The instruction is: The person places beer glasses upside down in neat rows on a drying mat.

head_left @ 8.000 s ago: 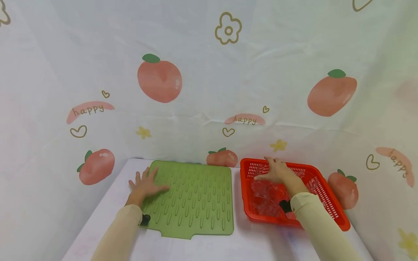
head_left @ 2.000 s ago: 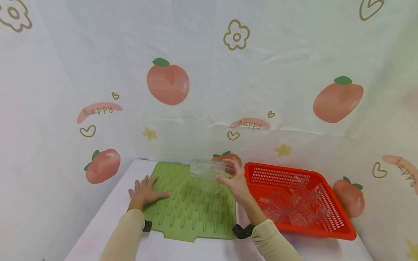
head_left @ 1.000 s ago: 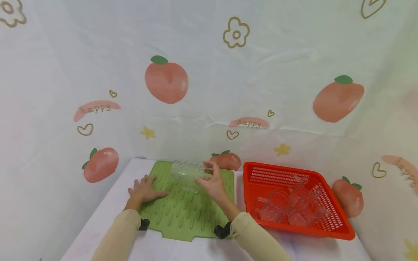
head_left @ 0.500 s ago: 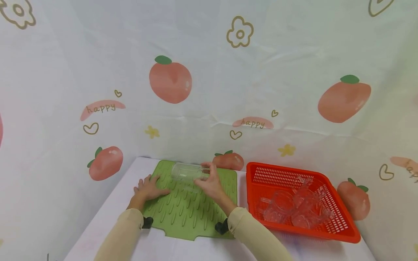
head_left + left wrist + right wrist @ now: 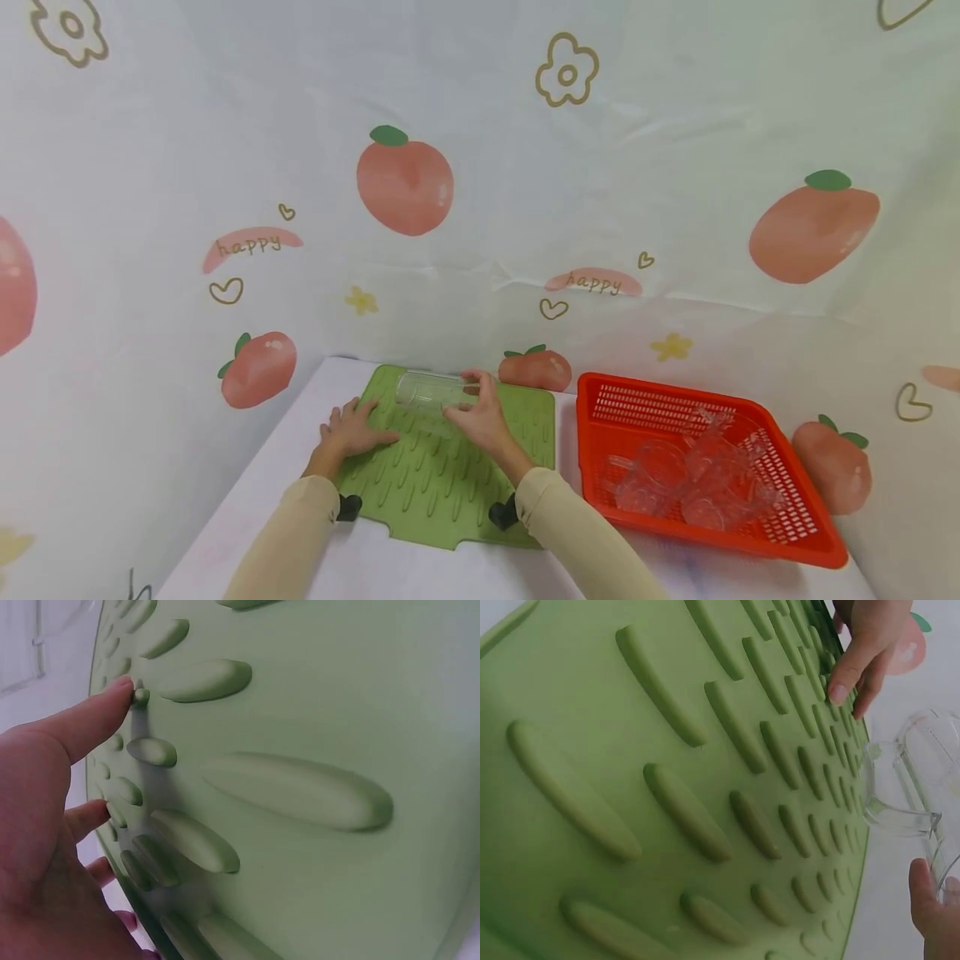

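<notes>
In the head view, my right hand (image 5: 483, 419) grips a tall clear mug (image 5: 429, 388) by one end, fingers and thumb on opposite sides. The mug lies sideways over the back part of a green ridged mat (image 5: 427, 525), its far end pointing left. Its handle (image 5: 871, 791) faces the mat in the right wrist view; whether it touches the mat I cannot tell. At the mat's left edge rests my left hand (image 5: 352, 429), fingers spread. The left wrist view shows that thumb (image 5: 101, 716) against the raised ridges.
Right of the mat stands a red perforated basket (image 5: 588, 467) holding several clear mugs (image 5: 652, 475) in a jumble. A white table (image 5: 442, 575) lies beneath. Behind it hangs a pale curtain (image 5: 480, 317) printed with fruit.
Earlier the right hand was inside the basket. It then brought the mug leftward over the mat, and hardly moved during the last half second. My left hand stayed at the mat's edge.
</notes>
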Action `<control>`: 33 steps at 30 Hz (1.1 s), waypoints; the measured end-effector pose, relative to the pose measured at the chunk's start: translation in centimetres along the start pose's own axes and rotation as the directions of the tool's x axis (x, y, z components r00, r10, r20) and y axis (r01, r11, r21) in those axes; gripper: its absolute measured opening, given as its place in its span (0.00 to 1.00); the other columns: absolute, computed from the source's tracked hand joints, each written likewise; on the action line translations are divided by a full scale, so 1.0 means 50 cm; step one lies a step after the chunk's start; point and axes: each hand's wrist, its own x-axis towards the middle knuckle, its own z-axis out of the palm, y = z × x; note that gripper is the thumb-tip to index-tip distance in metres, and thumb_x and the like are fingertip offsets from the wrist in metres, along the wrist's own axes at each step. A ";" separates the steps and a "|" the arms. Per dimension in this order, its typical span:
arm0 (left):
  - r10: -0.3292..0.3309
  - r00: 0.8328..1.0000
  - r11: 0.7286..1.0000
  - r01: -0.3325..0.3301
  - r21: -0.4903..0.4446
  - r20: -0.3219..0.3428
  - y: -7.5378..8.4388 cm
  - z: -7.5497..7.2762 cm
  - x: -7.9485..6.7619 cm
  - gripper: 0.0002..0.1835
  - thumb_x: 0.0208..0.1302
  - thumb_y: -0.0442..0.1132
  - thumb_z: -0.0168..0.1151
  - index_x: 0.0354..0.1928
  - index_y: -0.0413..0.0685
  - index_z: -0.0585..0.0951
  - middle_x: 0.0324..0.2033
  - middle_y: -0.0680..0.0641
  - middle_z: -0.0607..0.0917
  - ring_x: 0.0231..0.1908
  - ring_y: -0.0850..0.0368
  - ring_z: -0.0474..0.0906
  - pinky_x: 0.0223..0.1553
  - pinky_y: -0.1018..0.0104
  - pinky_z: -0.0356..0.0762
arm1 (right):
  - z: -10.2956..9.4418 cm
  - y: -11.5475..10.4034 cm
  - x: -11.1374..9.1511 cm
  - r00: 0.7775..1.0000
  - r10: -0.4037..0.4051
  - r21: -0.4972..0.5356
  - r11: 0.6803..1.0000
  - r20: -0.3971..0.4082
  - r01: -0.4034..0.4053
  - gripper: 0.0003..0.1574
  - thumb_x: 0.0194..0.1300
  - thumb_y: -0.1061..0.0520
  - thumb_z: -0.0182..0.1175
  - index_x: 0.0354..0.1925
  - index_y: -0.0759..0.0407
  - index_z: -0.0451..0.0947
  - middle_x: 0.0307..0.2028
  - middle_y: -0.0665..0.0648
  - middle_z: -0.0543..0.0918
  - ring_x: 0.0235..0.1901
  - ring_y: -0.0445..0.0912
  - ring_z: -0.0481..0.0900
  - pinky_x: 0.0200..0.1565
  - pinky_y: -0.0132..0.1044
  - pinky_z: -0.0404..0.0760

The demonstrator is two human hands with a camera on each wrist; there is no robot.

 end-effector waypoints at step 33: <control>0.146 0.972 0.866 -0.216 -0.451 -0.186 0.094 -0.056 -0.029 0.35 0.79 0.60 0.45 0.79 0.51 0.58 0.74 0.40 0.67 0.68 0.36 0.69 0.64 0.37 0.72 | 0.021 0.002 0.008 0.999 -0.030 -0.014 0.999 0.045 0.030 0.37 0.62 0.62 0.67 0.65 0.61 0.63 0.64 0.63 0.65 0.63 0.58 0.69 0.62 0.59 0.78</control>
